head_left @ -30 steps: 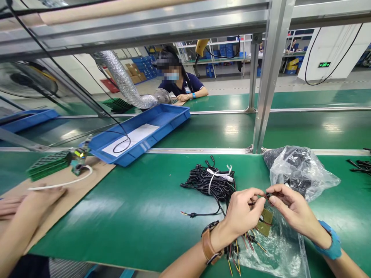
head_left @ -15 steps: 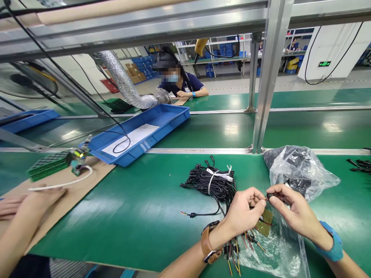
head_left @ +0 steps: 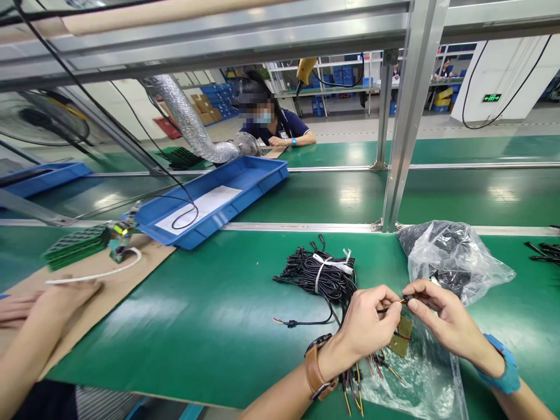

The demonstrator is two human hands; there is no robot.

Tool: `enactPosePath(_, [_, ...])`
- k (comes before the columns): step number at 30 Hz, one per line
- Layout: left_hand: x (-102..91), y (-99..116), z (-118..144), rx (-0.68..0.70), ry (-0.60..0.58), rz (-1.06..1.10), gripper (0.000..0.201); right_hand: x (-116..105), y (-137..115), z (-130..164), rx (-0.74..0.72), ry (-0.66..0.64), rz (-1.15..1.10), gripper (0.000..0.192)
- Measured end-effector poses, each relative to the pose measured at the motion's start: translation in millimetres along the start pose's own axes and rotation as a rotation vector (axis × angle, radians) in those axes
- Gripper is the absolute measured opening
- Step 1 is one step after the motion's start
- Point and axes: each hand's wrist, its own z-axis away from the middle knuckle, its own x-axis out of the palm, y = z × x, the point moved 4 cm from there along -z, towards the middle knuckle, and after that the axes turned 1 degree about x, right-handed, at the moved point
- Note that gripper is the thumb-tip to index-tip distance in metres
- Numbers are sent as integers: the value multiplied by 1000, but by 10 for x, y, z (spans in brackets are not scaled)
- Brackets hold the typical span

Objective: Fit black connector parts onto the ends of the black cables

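Observation:
My left hand point(head_left: 374, 319) pinches the end of a black cable close to its thin coloured wires. Facing it, my right hand point(head_left: 440, 315) is closed on a small black connector piece point(head_left: 406, 299), which meets the wires between my fingertips. A bundle of black cables point(head_left: 324, 271), tied with a white band, lies to the left of my hands. One cable end point(head_left: 289, 323) with bare coloured wires sticks out from it. Below my hands, several stripped wire ends point(head_left: 356, 388) rest by a flat clear plastic bag point(head_left: 420, 388) and a small brownish-yellow square point(head_left: 401, 337).
A clear bag of black parts point(head_left: 455, 256) stands behind my right hand. Further left are a blue tray point(head_left: 210, 233) with paper, green stacked racks point(head_left: 79, 245) and another person's hands point(head_left: 61, 303) on cardboard. A metal post point(head_left: 400, 128) rises beyond.
My hands stay almost in place, with the fingertips shifting slightly around the connector and wires. The whole view has moved a little.

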Motion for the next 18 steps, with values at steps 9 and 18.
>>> enactPosePath(9, [-10, -5, -19, -58, -36, 84, 11, -18, -88, -15, -105, -25, 82, 18])
enactPosePath(18, [-14, -56, -22, -53, -39, 88, 12, -27, -101, -19, -112, -27, 134, 19])
